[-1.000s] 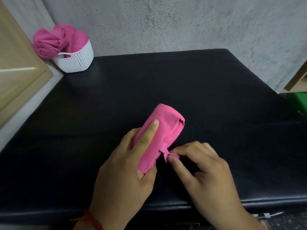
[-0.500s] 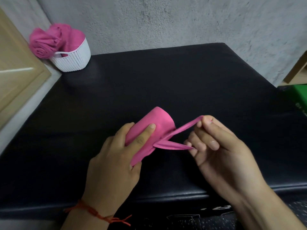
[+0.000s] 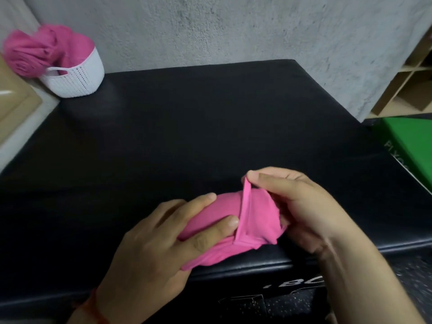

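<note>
1. The black padded top (image 3: 210, 127) takes up most of the view. Its near edge runs across at six o'clock.
2. A rough grey wall (image 3: 222, 31) stands behind it at twelve o'clock.
3. A light wooden panel (image 3: 14, 106) sits at nine o'clock, off the padded top's left edge.
4. A green box (image 3: 411, 141) lies at three o'clock, just beside the top's right edge. An open wooden shelf (image 3: 406, 90) stands behind it toward two o'clock.
5. A white perforated basket (image 3: 77, 78) stands on the far left corner, at ten o'clock from the hands and well apart from them. Rolled pink cloths (image 3: 30, 54) bulge out over its left rim.
6. The left hand (image 3: 152, 251) comes in from seven o'clock and grips the pink roll (image 3: 210, 218). Its fingers curl round the roll's left half and cover much of it.
7. The right hand (image 3: 308, 211) comes in from four o'clock and pinches the hem band (image 3: 245, 206) between thumb and forefinger. It holds a loose flap of the cloth over the roll's right end. Palm and flap together hide that end.
8. The pink roll lies between the two hands, close to the top's near edge at six o'clock. Its long axis runs from eight o'clock to two o'clock.
9. A red thread bracelet (image 3: 93, 309) circles the left wrist at seven o'clock, by the bottom edge of the view.
</note>
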Motion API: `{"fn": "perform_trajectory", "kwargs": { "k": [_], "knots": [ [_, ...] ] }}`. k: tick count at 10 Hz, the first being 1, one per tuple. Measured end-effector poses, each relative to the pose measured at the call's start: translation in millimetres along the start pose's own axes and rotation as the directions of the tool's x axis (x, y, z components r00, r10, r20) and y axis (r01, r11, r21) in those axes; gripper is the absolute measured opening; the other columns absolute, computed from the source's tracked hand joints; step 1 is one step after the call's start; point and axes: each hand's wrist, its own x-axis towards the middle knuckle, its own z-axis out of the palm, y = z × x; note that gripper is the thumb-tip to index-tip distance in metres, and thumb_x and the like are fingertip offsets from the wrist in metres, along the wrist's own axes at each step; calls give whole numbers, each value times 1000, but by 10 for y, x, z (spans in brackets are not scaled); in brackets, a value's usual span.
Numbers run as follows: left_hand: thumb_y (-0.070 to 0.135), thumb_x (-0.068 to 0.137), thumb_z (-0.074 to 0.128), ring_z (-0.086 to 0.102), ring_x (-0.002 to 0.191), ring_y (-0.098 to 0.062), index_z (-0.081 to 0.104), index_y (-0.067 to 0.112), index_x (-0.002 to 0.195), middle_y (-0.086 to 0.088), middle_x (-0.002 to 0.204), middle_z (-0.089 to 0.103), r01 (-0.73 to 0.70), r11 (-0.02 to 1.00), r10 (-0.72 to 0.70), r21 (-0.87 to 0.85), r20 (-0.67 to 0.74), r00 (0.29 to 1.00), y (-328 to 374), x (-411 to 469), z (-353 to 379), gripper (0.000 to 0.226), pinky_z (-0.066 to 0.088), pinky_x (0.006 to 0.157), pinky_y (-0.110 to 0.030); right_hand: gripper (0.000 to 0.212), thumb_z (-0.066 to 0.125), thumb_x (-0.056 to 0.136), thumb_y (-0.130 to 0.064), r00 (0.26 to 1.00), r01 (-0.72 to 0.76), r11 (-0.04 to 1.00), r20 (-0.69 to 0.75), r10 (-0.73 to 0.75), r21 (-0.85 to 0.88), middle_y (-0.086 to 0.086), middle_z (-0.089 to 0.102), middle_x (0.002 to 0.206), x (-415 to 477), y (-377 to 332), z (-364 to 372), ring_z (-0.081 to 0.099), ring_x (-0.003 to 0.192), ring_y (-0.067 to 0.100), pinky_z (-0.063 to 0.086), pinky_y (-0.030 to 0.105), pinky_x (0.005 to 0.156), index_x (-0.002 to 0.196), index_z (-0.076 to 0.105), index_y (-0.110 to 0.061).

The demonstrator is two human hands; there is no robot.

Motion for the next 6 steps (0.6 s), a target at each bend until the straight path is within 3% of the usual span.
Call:
{"fn": "perform_trajectory", "kwargs": {
  "k": [1,2,3,4,5,6],
  "knots": [
    [15,99,60,57,131,-27,43,39,155,1,158,46,-15,985,-11,-174,-147,989,56,29,7,63,59,93,-35,18,85,78,-21,966,-252,939,114,231,235,8,49,75,12,93,26,32,55,20,42,27,50,84,72,-10],
    [13,100,64,56,136,-27,43,29,155,-2,156,48,35,948,-115,-316,-238,965,153,92,41,61,51,106,-29,8,79,66,-6,959,-282,874,94,267,396,10,59,71,15,251,224,52,47,21,43,24,44,68,72,-8],
    [4,84,86,52,142,-22,40,29,156,0,157,46,135,839,-315,-528,-267,911,282,197,66,89,48,110,-29,29,58,88,16,967,-249,868,162,196,431,5,50,62,-32,365,424,46,54,13,34,18,41,71,56,-7],
    [2,79,88,48,145,-19,35,34,159,3,160,43,174,828,-327,-532,-207,922,328,255,34,101,50,110,-32,42,43,97,24,975,-223,943,65,214,248,9,62,67,69,439,421,56,66,19,53,26,53,75,61,-6],
    [6,84,85,44,146,-9,34,43,159,14,164,36,232,844,-300,-483,-67,952,249,280,-93,98,51,109,-34,53,39,102,19,983,-178,982,-38,180,60,11,53,67,108,447,426,51,63,18,47,18,53,60,57,-8],
    [10,86,83,48,142,-8,42,41,155,17,158,41,265,831,-320,-488,-31,947,215,298,-153,87,52,106,-31,51,42,102,7,996,-90,995,25,91,-39,4,53,63,93,443,510,50,59,12,44,19,53,61,60,-16]
  ]
}}
